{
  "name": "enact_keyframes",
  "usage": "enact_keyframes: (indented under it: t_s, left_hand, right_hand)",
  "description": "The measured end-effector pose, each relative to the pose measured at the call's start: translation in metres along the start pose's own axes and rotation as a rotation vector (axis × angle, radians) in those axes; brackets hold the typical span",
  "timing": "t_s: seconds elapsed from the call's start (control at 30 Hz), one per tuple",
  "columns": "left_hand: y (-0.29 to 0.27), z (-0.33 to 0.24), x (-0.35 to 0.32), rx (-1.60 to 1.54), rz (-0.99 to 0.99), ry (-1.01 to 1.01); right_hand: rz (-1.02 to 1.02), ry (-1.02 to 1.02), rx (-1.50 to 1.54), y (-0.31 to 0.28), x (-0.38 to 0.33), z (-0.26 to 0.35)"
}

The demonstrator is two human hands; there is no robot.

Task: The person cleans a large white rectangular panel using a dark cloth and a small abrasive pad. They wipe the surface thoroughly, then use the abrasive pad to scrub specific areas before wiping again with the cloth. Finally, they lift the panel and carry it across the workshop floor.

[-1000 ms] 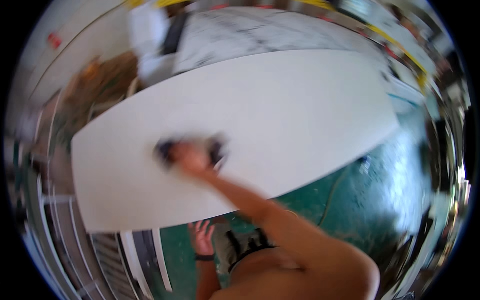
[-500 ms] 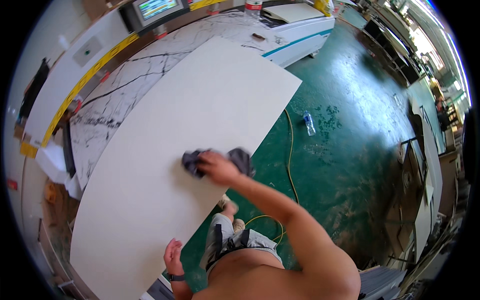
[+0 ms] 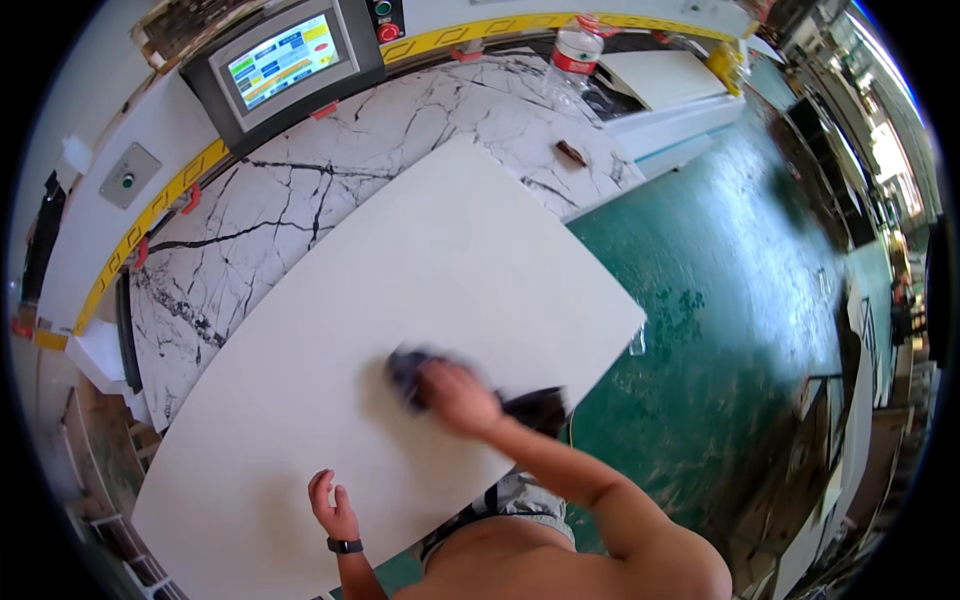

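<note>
A large cream-white board (image 3: 300, 390) lies across in front of me, overlapping a marble-patterned panel (image 3: 350, 125). My right hand (image 3: 458, 398) presses a dark grey cloth (image 3: 405, 376) onto the board's face. Part of the cloth trails out behind that hand toward the near right edge; motion blurs both. Over the lower part of the board, my left hand (image 3: 333, 508) is raised with its fingers loosely curled and apart, holding nothing. A dark wristband (image 3: 345, 546) circles my left wrist.
Behind the panel runs a machine with a lit control screen (image 3: 287, 62), a red stop button (image 3: 389, 33) and a yellow striped edge (image 3: 155, 228). A large plastic bottle (image 3: 577, 50) and a small brown object (image 3: 571, 152) rest there. Green floor (image 3: 690, 400) lies to the right.
The view has shifted, so the machine and board sit lower in it. The cloth is still under my right hand, farther in from the board's right corner. My left hand is now over the board.
</note>
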State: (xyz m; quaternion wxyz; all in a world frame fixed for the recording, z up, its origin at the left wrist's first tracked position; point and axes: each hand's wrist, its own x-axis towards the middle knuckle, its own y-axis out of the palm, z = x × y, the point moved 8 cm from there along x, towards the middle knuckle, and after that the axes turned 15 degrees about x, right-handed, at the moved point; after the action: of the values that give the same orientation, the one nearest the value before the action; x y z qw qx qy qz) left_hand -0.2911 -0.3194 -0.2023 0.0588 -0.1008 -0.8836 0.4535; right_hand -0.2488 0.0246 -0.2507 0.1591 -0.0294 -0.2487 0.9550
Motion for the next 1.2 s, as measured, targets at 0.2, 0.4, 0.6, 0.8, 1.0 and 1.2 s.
enact_keyframes:
  t_s: [0.2, 0.4, 0.6, 0.8, 1.0, 1.2]
  left_hand:
    - [0.055, -0.063, -0.004, 0.288, -0.086, -0.075]
    - [0.061, -0.01, -0.186, 0.598, -0.302, -0.998]
    - [0.119, -0.055, -0.282, -0.488, -0.728, -1.703]
    - [0.158, -0.077, -0.208, -0.995, -0.588, -1.355]
    - [0.161, -0.061, -0.215, -1.246, -0.604, -1.33]
    - [0.162, -0.063, -0.206, -1.373, -0.656, -1.293]
  right_hand:
    - [0.417, -0.75, -0.32, 0.093, 0.097, 0.06]
    - [-0.302, -0.417, -0.035, -0.078, 0.368, -0.075]
    - [-0.457, -0.081, -0.316, -0.27, 0.418, -0.173]
    - [-0.293, -0.066, -0.471, -0.282, 0.251, -0.175]
    - [-0.13, 0.115, -0.394, -0.332, 0.012, -0.211]
    - [0.81, 0.613, -0.465, -0.395, -0.216, -0.287]
